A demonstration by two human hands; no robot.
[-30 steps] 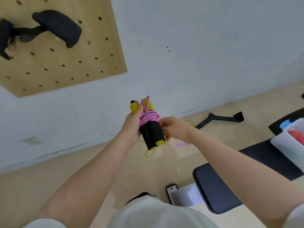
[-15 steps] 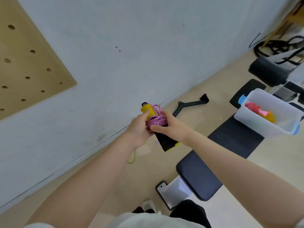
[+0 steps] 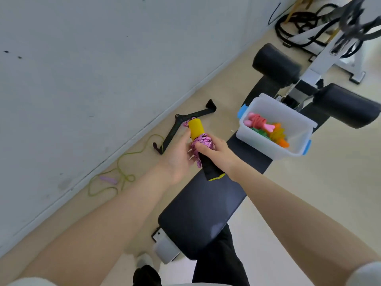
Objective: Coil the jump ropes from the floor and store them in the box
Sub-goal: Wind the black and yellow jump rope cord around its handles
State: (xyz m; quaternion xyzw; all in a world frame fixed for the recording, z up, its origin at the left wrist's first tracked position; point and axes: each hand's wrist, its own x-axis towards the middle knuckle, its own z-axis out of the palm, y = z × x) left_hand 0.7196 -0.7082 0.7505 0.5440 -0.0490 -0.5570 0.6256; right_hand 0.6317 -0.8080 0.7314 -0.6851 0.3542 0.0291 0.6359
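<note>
Holding pink rope (image 3: pixel 203 141), wrapped round its handles, in both hands: left (image 3: pixel 177 155), right (image 3: pixel 218 153), above bench (image 3: pixel 206 207) mid-length. Box (image 3: pixel 274 149) on far end. Risk: loose tail unwinding on release; green rope (image 3: pixel 121 172) left on floor.

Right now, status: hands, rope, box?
Both hands, left hand and right hand, grip the coiled pink rope. Box open on bench, ropes inside. Green rope still on floor. Path clear.

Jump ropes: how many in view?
At least 4: pink rope wound round yellow-black handles, held in both hands; yellow-green rope loose on the floor by the wall; pink bundle and orange bundle in the white box. Something green underneath, unclear.
</note>
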